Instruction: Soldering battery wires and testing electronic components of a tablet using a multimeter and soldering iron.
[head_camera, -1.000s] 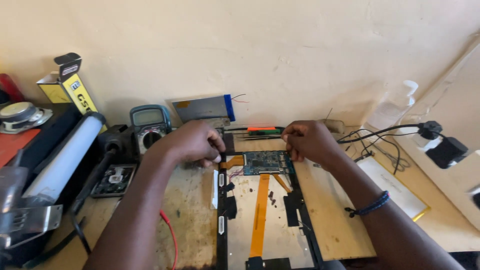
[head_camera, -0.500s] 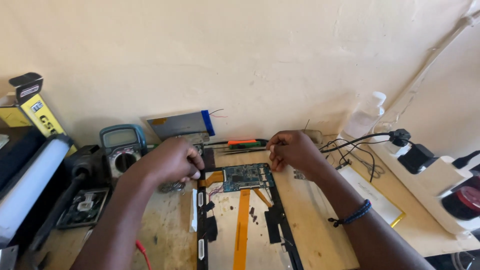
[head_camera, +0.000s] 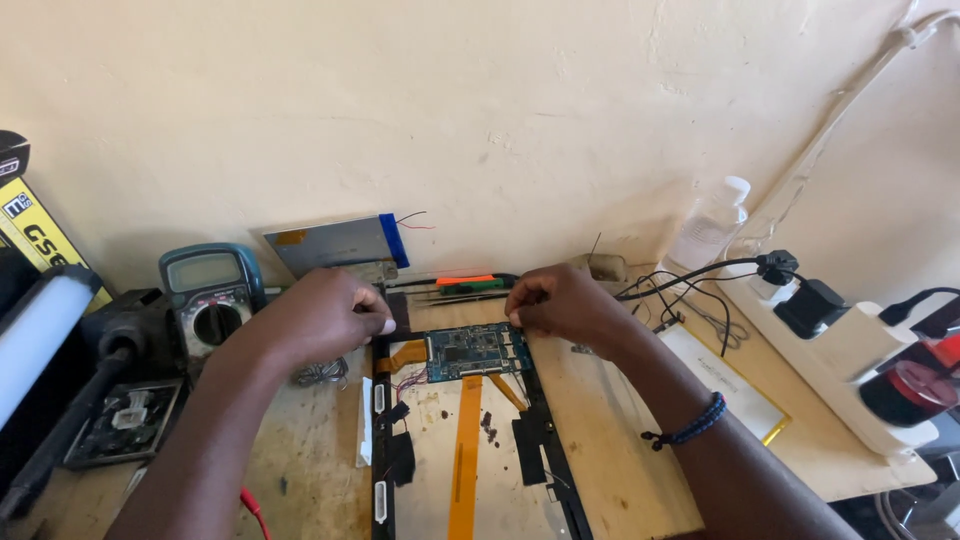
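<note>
Surface: worn wooden bench (head_camera: 620, 470) against a cream wall (head_camera: 520, 110). At ten o'clock, a multimeter (head_camera: 208, 296); at two o'clock, a white power strip (head_camera: 850, 350) and a clear bottle (head_camera: 712, 226).

Item: opened tablet frame (head_camera: 465, 440), dead centre, its green circuit board (head_camera: 475, 351) at the twelve o'clock end.

My left hand (head_camera: 320, 318) grips the frame's upper left corner, fingers curled. My right hand (head_camera: 562, 302) pinches at the board's upper right edge, fingers narrow; what they hold, I cannot tell.

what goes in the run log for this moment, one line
left hand: at top left corner of opened tablet | right hand: at top right corner, above circuit board | multimeter: left, untouched
</note>
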